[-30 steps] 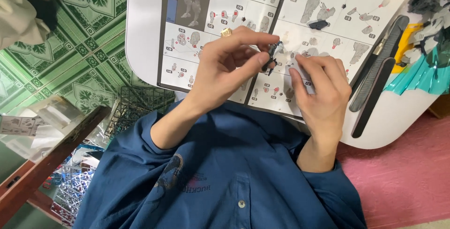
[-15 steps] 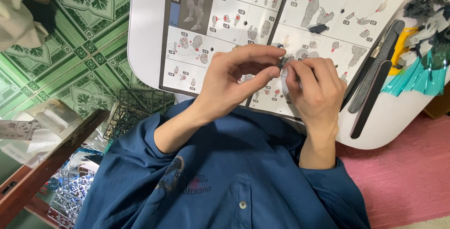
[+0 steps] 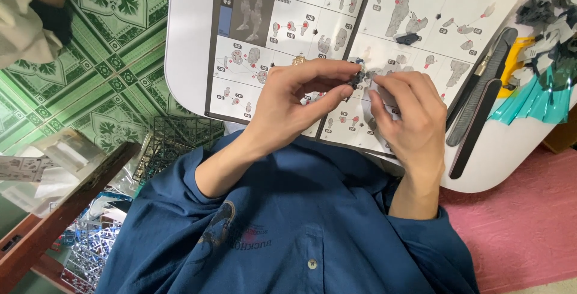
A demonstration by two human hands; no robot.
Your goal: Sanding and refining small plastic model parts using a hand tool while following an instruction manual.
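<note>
Both hands are meeting over the open instruction booklet (image 3: 288,35), which is lying on the white table (image 3: 186,41). The left hand (image 3: 288,104) is coming in from the left of the scene and pinching a small dark model part (image 3: 359,77) between thumb and forefinger. The right hand (image 3: 412,119) is reaching in from the right, its fingertips (image 3: 375,86) closing on the same piece, so the two hands are working together, clamped on one thing with no gap showing between them. The part is sitting right at the meeting point, above the booklet's middle fold, equally near to either hand. It is tiny and half covered by fingers, so its long axis is hard to read; it seems to be running left to right, along the line joining the two hands. Well to the right, apart from the hands, a dark file (image 3: 475,122) and a yellow-handled cutter (image 3: 514,59) are lying on the table, and grey plastic frames (image 3: 174,143) are resting near the left forearm
</note>
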